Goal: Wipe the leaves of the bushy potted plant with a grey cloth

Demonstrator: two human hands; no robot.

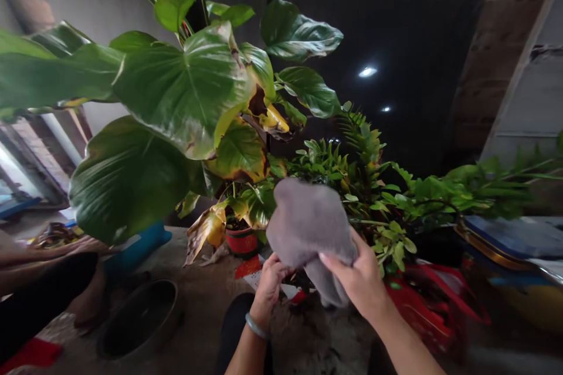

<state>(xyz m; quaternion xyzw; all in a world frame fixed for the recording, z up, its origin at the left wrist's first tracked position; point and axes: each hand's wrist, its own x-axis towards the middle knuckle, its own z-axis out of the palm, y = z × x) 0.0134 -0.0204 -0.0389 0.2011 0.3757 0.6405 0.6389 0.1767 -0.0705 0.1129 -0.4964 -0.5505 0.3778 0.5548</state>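
A soft grey cloth [308, 222] hangs in front of me, bunched, with one fold dangling below. My right hand [358, 275] is closed on its right edge, thumb on the near side. Just under the cloth's lower left edge is my left hand [270, 278], its fingers curled together and a pale bangle on the wrist. Whether those fingers pinch the cloth or something else, I cannot make out. Behind the cloth rises a potted plant with large green leaves [185, 88], some yellowed and browned at the edges.
A red pot [241, 240] stands on the floor behind my left hand. Lower left is a dark basin [138, 319], near another person's arm [48, 249]. Smaller leafy plants [325, 164] line the dark panel [396, 41]. A red bag [431, 304] lies at the right.
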